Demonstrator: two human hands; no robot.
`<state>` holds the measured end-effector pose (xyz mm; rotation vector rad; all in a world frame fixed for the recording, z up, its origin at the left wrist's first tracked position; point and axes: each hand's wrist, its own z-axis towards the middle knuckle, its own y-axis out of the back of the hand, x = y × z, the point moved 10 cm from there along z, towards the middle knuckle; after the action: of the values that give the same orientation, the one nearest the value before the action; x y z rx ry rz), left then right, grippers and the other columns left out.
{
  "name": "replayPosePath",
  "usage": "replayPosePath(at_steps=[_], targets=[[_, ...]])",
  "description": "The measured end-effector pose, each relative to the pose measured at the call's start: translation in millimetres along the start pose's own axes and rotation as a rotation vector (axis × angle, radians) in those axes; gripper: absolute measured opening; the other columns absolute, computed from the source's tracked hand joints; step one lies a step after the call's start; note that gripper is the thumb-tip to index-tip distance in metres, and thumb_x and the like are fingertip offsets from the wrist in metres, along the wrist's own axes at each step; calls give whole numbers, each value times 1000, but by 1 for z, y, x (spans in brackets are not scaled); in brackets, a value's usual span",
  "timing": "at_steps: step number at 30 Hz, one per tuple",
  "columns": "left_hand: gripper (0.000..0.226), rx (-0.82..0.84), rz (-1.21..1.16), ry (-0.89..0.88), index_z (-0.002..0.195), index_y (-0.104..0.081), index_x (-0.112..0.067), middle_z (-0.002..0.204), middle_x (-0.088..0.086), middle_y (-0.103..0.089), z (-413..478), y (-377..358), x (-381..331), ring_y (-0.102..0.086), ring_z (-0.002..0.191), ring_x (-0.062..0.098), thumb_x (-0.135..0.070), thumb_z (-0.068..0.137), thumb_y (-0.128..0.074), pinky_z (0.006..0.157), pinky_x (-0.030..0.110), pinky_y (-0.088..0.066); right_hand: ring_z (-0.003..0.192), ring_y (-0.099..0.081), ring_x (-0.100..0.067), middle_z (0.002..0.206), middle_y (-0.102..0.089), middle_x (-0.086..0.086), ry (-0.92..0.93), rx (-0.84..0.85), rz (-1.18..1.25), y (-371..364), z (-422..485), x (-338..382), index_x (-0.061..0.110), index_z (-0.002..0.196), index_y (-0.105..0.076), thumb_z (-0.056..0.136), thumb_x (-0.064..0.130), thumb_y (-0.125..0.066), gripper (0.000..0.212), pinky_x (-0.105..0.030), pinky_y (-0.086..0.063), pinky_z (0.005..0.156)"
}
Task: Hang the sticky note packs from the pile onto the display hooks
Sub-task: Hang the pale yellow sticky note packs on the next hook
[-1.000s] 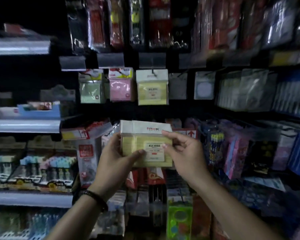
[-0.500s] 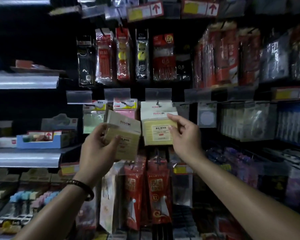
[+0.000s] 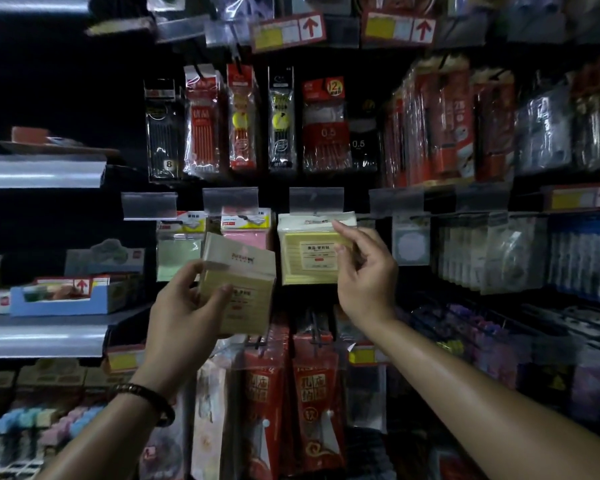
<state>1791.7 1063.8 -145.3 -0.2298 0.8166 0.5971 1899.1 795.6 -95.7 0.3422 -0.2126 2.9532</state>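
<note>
Pack [image 3: 248, 282] edge just beside hanging pack [image 3: 309, 259]

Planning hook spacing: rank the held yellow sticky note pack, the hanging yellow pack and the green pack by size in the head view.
1. held yellow sticky note pack (nearer the camera, so unsure)
2. hanging yellow pack
3. green pack

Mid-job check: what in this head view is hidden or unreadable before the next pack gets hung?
Head view only:
- Hook carrying the hung yellow pack: covered by the clear tag holder and the pack's header.
- Hang hole of the held pack in the left hand: too dim to find.
- Packs behind the hung one, pinched by the right hand: front pack covers them.
- Source pile: outside the frame.
- Label print: too small, blurred.
</note>
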Motion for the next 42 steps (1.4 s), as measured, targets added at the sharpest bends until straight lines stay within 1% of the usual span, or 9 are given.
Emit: replayPosePath(at_steps=[8, 14, 22, 26, 31, 34, 36, 39, 42], targets=[[23, -3, -22, -29, 110, -67, -40, 100, -7, -78, 2, -3, -7, -78, 89, 6, -18, 103, -68, 67, 28, -65, 105, -66, -13, 112, -66, 1, -27, -2, -12, -8, -2, 3, 16, 133, -74, 102, -2, -64, 38, -30, -60, 89], [26, 11, -22, -34, 110, -66, -45, 104, -4, -79, 1, 0, -9, -78, 92, 10, -20, 103, -67, 70, 33, -66, 105, -67, -10, 111, -65, 9, -156, 23, -52, -10, 6, -24, 19, 131, -74, 102, 0, -64, 36, -43, -62, 89], [27, 26, -28, -36, 108, -65, -46, 103, -3, -77, 3, -1, -12, -78, 87, 7, -19, 103, -66, 61, 23, -63, 104, -66, -10, 116, -63, 4, -195, 118, -114, -19, 8, -37, 16, 136, -71, 104, 2, -60, 37, -29, -61, 87], [24, 32, -36, -30, 107, -65, -43, 105, -1, -78, 3, -7, -12, -78, 92, 12, -19, 103, -67, 65, 31, -66, 89, -56, -15, 112, -60, 1, -216, 256, -303, -33, 17, -47, 20, 146, -64, 106, 10, -57, 41, -28, -47, 77], [23, 73, -53, -28, 111, -65, -40, 106, -5, -79, 3, -21, -9, -78, 97, 11, -19, 103, -66, 74, 38, -68, 85, -66, -21, 112, -62, -3, -185, 484, -691, -41, 27, -39, 38, 156, -51, 108, 41, -55, 48, -33, -55, 71], [17, 80, -100, -8, 111, -68, -34, 107, -6, -81, 3, -31, -6, -79, 98, 10, -18, 103, -67, 80, 44, -68, 97, -68, -28, 117, -63, -3, -157, 545, -918, -37, 27, -35, 48, 157, -44, 105, 52, -54, 54, -36, -53, 73], [15, 92, -153, 18, 113, -68, -28, 108, -6, -81, 4, -40, -5, -79, 99, 12, -16, 104, -66, 82, 47, -68, 95, -66, -26, 115, -58, 0, -140, 490, -850, -31, 24, -25, 42, 155, -49, 105, 50, -52, 50, -37, -55, 73], [17, 115, -239, 43, 117, -68, -25, 110, -4, -81, 5, -55, -5, -79, 101, 15, -15, 104, -66, 84, 51, -67, 88, -63, -12, 105, -56, 11, -73, 353, -499, -20, 12, -5, 31, 143, -63, 103, 42, -56, 41, -34, -56, 70], [20, 118, -315, 61, 120, -67, -26, 112, 0, -81, 6, -68, -5, -80, 102, 21, -15, 104, -66, 85, 50, -66, 77, -64, -6, 99, -60, 17, -75, 308, -263, -14, -10, 2, 29, 145, -63, 102, 32, -64, 43, -27, -58, 66]])
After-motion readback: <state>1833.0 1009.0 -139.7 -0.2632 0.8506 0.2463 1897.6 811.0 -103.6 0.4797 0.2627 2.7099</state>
